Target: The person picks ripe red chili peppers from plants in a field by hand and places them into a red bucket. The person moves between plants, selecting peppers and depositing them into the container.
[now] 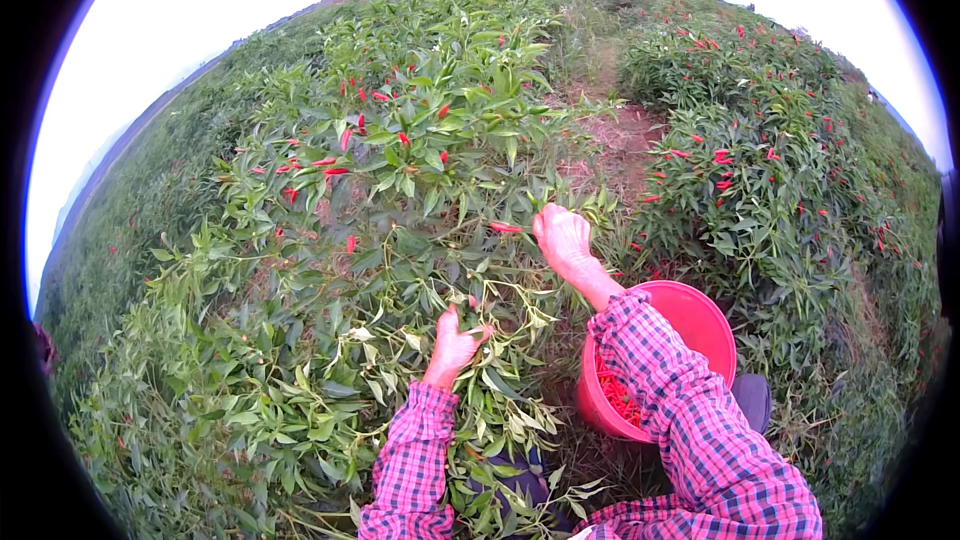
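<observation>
My right hand (562, 236) is closed around the end of a red chili pepper (506, 227), which sticks out to its left among the leaves. Lower and to the left, my left hand (454, 339) is in the foliage of a chili plant (322, 409), thumb and fingers spread; a small reddish tip shows near its fingers, and whether it touches it I cannot tell. Below my right forearm stands a red plastic bucket (694, 326) with many red chili peppers (616, 394) in its bottom. The forearm covers part of the bucket.
Chili bushes with red pods rise ahead and on the right (765, 157). Between them runs a strip of bare reddish soil (622, 142). A dark shoe (751, 401) shows beside the bucket, and dark clothing (517, 480) lies behind stems at the bottom.
</observation>
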A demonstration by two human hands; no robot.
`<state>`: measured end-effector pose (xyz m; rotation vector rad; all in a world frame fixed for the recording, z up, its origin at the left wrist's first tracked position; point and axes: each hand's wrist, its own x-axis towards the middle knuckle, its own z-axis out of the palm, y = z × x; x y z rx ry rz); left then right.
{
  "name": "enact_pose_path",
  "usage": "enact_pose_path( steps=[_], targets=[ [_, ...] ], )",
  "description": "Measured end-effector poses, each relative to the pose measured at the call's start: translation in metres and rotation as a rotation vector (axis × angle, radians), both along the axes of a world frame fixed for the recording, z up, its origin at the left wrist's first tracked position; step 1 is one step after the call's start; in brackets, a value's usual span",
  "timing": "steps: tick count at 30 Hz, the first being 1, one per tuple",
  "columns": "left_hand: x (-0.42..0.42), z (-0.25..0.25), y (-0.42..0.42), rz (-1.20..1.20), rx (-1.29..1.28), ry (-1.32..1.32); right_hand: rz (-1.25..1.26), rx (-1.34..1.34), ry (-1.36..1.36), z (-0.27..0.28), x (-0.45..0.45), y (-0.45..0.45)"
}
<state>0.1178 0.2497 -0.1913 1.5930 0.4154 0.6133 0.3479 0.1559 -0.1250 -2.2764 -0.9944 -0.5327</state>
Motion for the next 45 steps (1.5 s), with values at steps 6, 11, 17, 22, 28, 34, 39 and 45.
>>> enact_pose_path(
  steps=[6,11,17,22,28,34,39,45],
  targets=[
    [0.001,-0.001,-0.001,0.022,0.028,0.056,0.361,0.22,0.742,0.031,0.013,-0.025],
    [0.002,0.004,-0.004,0.007,-0.009,0.046,0.698,0.329,1.078,0.045,-0.002,0.004],
    [0.0,0.009,-0.007,0.034,0.013,0.029,0.536,-0.034,0.381,0.044,-0.002,0.046],
    [0.0,0.012,-0.006,0.045,0.027,0.072,0.423,-0.261,0.024,0.041,-0.012,0.054],
    [0.008,0.034,-0.016,0.31,0.448,0.091,0.581,-0.088,0.344,0.043,-0.005,0.042],
    [0.011,0.076,-0.042,0.499,0.768,0.169,0.77,0.103,1.002,0.039,-0.02,0.034],
    [0.013,0.088,-0.016,0.237,1.001,0.142,0.979,0.09,1.073,0.03,-0.03,0.031],
    [0.027,0.063,0.025,0.052,0.67,-0.231,1.011,-0.125,1.054,0.028,-0.032,0.023]
  ],
)
